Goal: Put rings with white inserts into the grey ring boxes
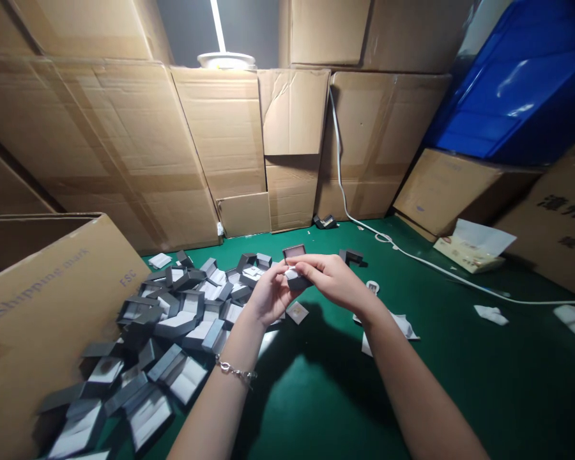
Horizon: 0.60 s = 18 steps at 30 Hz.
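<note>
Both bare forearms reach forward and converge ahead of the person. The left hand (268,295) is cupped with curled fingers. The right hand (334,276) arches over, knuckles up, its fingertips pinched against the left's.

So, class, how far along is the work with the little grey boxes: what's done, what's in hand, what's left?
Done: cannot tell; no finished boxes show set apart. In hand: the left hand and right hand together hold one open grey box above the green table. Left: probably most of it, judging by the pile of open boxes beside the cardboard carton.
</note>
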Each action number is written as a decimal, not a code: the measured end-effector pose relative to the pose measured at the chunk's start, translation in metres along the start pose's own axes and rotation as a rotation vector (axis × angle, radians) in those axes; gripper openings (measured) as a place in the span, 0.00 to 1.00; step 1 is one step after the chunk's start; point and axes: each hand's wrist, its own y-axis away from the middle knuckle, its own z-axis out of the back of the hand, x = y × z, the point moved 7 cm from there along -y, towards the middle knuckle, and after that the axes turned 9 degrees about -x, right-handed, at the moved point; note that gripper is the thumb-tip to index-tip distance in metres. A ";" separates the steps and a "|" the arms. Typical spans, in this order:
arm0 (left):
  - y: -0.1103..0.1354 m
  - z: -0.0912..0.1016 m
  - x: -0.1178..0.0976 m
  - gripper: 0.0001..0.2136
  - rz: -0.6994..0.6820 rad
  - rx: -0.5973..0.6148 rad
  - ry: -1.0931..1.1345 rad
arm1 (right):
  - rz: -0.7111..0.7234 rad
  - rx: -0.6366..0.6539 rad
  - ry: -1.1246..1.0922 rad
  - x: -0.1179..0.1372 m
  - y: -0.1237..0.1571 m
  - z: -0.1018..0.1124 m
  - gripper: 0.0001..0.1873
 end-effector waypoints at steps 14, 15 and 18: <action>0.006 0.000 -0.010 0.12 -0.010 -0.057 -0.062 | -0.139 -0.083 -0.081 -0.015 0.001 0.018 0.22; 0.006 0.000 -0.011 0.11 -0.025 -0.045 -0.093 | -0.124 -0.088 -0.076 -0.014 0.000 0.017 0.22; 0.007 -0.004 -0.013 0.10 -0.090 0.117 -0.195 | -0.069 -0.110 -0.035 -0.011 -0.002 0.016 0.20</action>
